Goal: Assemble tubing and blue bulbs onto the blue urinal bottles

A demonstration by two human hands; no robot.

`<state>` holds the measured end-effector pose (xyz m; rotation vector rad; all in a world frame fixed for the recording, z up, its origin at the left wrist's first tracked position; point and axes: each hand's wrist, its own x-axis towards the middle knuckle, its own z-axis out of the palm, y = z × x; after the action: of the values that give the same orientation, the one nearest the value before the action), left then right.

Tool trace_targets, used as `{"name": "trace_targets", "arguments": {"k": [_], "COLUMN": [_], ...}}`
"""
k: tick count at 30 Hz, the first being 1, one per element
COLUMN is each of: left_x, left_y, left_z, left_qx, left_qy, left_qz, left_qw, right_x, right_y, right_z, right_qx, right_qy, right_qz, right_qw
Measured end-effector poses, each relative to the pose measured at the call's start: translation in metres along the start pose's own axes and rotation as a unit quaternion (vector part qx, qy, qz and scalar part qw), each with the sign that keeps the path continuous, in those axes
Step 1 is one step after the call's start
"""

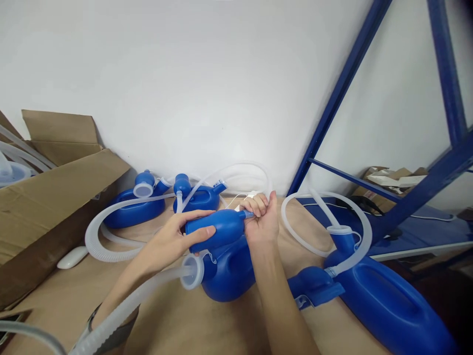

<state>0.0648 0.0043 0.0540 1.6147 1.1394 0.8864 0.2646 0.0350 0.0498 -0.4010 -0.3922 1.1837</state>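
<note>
My left hand [173, 241] grips the blue funnel piece [216, 228] around its wide body, holding it over a blue plastic bottle [229, 271]. My right hand [260, 217] pinches the funnel's narrow blue tip, fingers curled shut around it, with a bit of white tube end showing at the fingertips. A translucent corrugated hose [140, 296] runs from the bottle's capped opening [192, 271] back toward my left wrist.
A large blue bottle [384, 301] with a looped white hose [354, 217] lies at right. Two more blue bottles [135, 207] [201, 197] with hoses sit by the wall. An open cardboard box [55, 197] stands at left, a blue metal shelf frame [424, 187] at right.
</note>
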Motion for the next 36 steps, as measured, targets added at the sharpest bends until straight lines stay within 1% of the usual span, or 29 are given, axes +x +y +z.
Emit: {"name": "trace_targets", "arguments": {"k": [2,4,6,8,9,11,14,15,17,19,20,22,24,26,28,30,33,34,36], "left_x": [0.001,0.005,0.010,0.014,0.015,0.013,0.005,0.002,-0.005,-0.009,-0.009,-0.007,-0.001,0.006,0.012,0.015,0.015,0.014,0.012], "left_y": [0.001,-0.001,-0.003,-0.006,-0.006,-0.006,0.000,0.002,0.006,0.008,0.007,0.005,0.001,-0.005,-0.010,-0.013,-0.014,-0.013,-0.012], "left_z": [0.002,0.004,0.005,0.005,0.005,0.002,-0.005,-0.008,-0.013,-0.017,-0.018,-0.018,-0.017,-0.016,-0.016,-0.019,-0.025,-0.027,-0.030], "left_qx": [-0.095,-0.186,-0.247,-0.276,-0.276,-0.242,-0.116,-0.068,0.006,0.013,-0.007,-0.061,-0.101,-0.124,-0.150,-0.170,-0.151,-0.125,-0.050], "left_qy": [0.015,0.021,-0.014,-0.061,-0.077,-0.093,-0.107,-0.098,-0.058,-0.011,0.009,0.033,0.048,0.052,0.069,0.089,0.103,0.099,0.081], "left_qz": [-0.078,-0.137,-0.168,-0.168,-0.158,-0.128,-0.062,-0.038,0.014,0.039,0.038,0.007,-0.030,-0.052,-0.060,-0.065,-0.082,-0.087,-0.087], "left_qw": [0.992,0.973,0.954,0.944,0.945,0.957,0.986,0.992,0.998,0.999,0.999,0.998,0.993,0.990,0.985,0.979,0.980,0.983,0.992], "right_x": [-0.001,-0.001,-0.001,0.000,0.001,0.002,0.004,0.005,0.007,0.009,0.010,0.014,0.021,0.029,0.037,0.044,0.049,0.050,0.051], "right_y": [0.002,0.003,0.003,0.001,0.000,-0.003,-0.006,-0.008,-0.011,-0.014,-0.015,-0.016,-0.016,-0.017,-0.018,-0.020,-0.022,-0.022,-0.020], "right_z": [-0.002,-0.003,-0.003,-0.004,-0.004,-0.004,-0.007,-0.009,-0.013,-0.017,-0.018,-0.021,-0.024,-0.029,-0.038,-0.050,-0.070,-0.076,-0.083], "right_qx": [0.000,0.029,0.061,0.069,0.068,0.069,0.083,0.087,0.096,0.107,0.109,0.108,0.106,0.107,0.126,0.156,0.164,0.151,0.114], "right_qy": [0.002,-0.001,-0.016,-0.036,-0.040,-0.027,0.009,0.012,0.011,0.011,0.012,0.032,0.068,0.105,0.130,0.145,0.135,0.127,0.112], "right_qz": [-0.011,-0.010,-0.009,-0.012,-0.014,-0.012,0.005,0.010,0.011,0.011,0.016,0.030,0.038,0.035,0.019,-0.029,-0.103,-0.114,-0.114], "right_qw": [1.000,1.000,0.998,0.997,0.997,0.997,0.996,0.996,0.995,0.994,0.994,0.993,0.991,0.988,0.983,0.977,0.972,0.974,0.981]}}
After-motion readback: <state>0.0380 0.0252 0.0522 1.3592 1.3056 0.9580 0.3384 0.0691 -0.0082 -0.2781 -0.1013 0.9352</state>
